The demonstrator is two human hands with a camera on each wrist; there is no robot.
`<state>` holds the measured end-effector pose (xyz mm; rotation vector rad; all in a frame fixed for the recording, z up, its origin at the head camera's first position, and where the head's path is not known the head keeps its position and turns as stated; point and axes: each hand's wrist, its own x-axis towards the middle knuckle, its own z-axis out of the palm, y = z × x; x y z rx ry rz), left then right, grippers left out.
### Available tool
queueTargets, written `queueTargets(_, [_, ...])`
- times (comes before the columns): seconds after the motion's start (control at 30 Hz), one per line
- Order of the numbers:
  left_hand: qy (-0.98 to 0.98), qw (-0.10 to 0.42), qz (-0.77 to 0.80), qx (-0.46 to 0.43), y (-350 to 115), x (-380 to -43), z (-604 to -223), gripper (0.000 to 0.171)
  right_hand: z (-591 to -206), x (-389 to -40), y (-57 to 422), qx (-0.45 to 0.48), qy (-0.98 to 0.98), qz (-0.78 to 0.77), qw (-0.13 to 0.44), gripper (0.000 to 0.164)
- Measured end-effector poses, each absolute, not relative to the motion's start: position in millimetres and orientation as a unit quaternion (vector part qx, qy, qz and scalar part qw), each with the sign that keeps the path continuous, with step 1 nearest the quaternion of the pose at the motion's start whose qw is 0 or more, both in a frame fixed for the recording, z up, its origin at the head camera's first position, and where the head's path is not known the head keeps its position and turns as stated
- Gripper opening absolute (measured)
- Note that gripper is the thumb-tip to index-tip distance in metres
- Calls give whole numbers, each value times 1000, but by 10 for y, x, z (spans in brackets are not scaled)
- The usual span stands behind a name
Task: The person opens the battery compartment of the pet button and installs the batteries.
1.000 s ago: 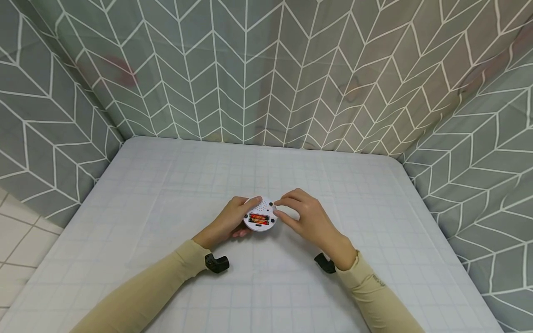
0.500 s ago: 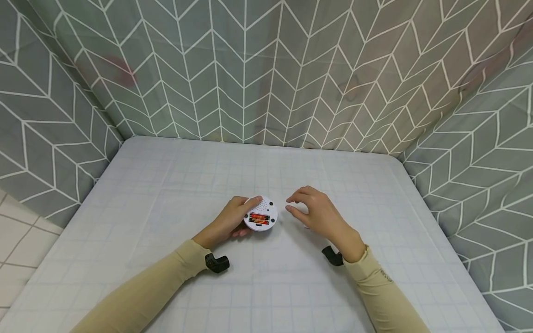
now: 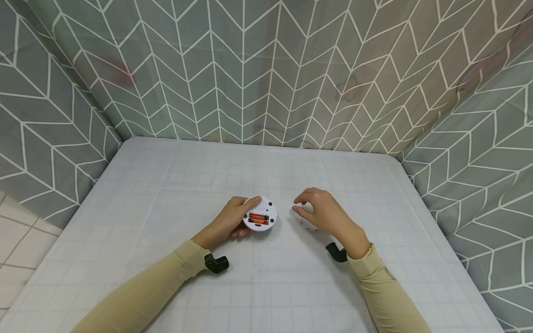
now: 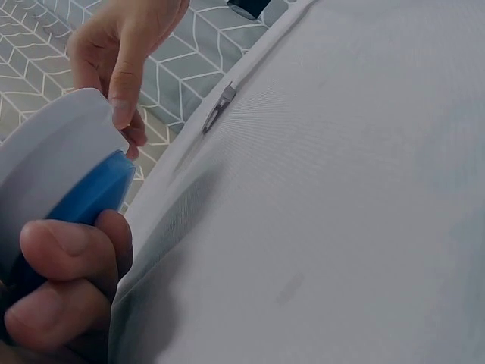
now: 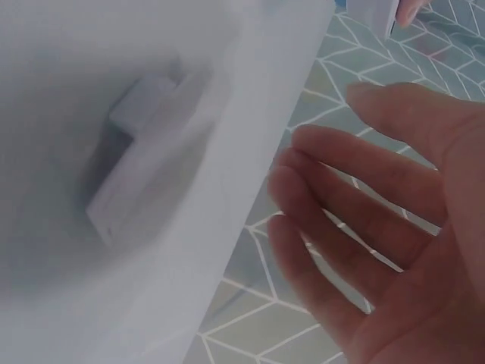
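Observation:
My left hand (image 3: 226, 219) grips a round white battery-powered device (image 3: 265, 204), thumb on top and fingers curled underneath. Two red batteries (image 3: 258, 218) lie side by side in its uncovered compartment, near a patch of small holes. From the left wrist, the device shows a white edge and a blue part (image 4: 95, 189) against the curled fingers (image 4: 68, 246). To the right, apart from the device, my right hand (image 3: 326, 212) hovers with loosely bent fingers, holding nothing. Beneath it lies a small white piece with a tab (image 5: 144, 155), blurred, resembling a battery cover.
A white cloth with faint grid lines covers the table (image 3: 200, 171). Grey curtains (image 3: 258, 69) with a white chevron pattern stand behind and on both sides. Dark wrist cameras (image 3: 216, 263) sit on both forearms. Pale floor tiles (image 3: 21, 245) show at the left.
My right hand has moved right, away from the device's edge. The small white piece has come into view beneath it. The left hand and device have stayed nearly still.

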<state>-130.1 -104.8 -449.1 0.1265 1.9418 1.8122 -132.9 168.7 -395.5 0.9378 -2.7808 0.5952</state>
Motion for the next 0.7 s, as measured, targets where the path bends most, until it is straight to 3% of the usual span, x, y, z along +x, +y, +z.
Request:
queueTargets(0.4, [714,242,656,38,-1052,-1304,-4507,61,-3932,-1340,1768,255,-945,200,-43,50])
queueTargets(0.7, [716,242,654,35,-1046,-1309,-4497,64,-3928,-1329,1782,257,-946,185,-67,47])
